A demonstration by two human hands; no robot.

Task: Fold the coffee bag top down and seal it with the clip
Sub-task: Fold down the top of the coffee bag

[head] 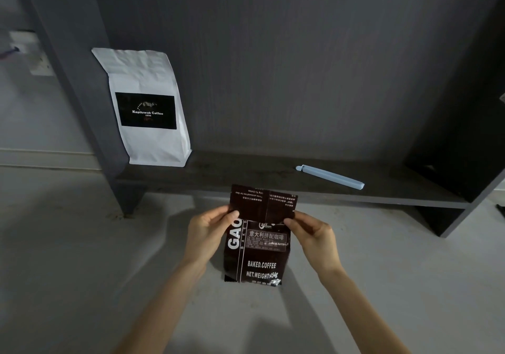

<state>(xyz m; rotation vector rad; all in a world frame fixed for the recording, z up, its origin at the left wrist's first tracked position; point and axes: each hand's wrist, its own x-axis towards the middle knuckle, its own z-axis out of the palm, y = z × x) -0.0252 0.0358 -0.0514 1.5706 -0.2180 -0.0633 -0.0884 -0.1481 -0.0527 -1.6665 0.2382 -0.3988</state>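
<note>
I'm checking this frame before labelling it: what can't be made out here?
All in the head view:
- Dark coffee bag: contents hidden by the bag; small label print too fine to read.
- Left hand and right hand: fingers behind the bag's flap hidden.
- Blue sealing clip: open or latched, too small to tell.
- White coffee bag: back hidden, against the panel.
- Wall socket: blurred, near the left edge.

White coffee bag (149,108) — dark shelf (246,174)
</note>
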